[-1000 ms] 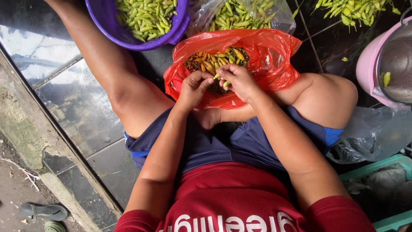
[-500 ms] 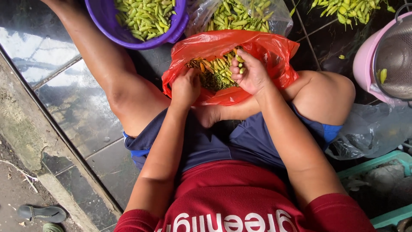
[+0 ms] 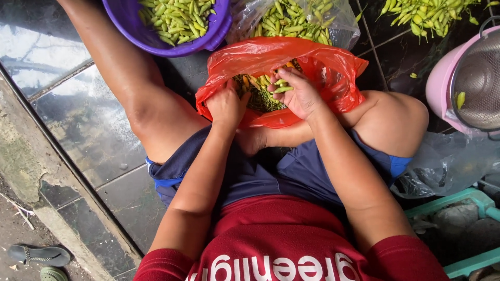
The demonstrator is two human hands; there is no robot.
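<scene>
**Green chili held over a red plastic bag**

A small green chili (image 3: 283,89) lies pinched in the right hand (image 3: 298,94), its long axis running roughly left to right, over the open mouth of a red plastic bag (image 3: 333,78) filled with more chilies. The right fingers close around it. The left hand (image 3: 225,105) curls shut on the bag's near rim. Beyond the bag sit a purple plastic tub (image 3: 172,47) and a clear plastic bag (image 3: 341,31), both holding green chilies; a loose pile (image 3: 427,15) lies on the floor to the right. A pink bucket (image 3: 442,83) carries a metal colander (image 3: 479,78). The person sits on dark, wet, glossy floor tiles (image 3: 67,104).
</scene>
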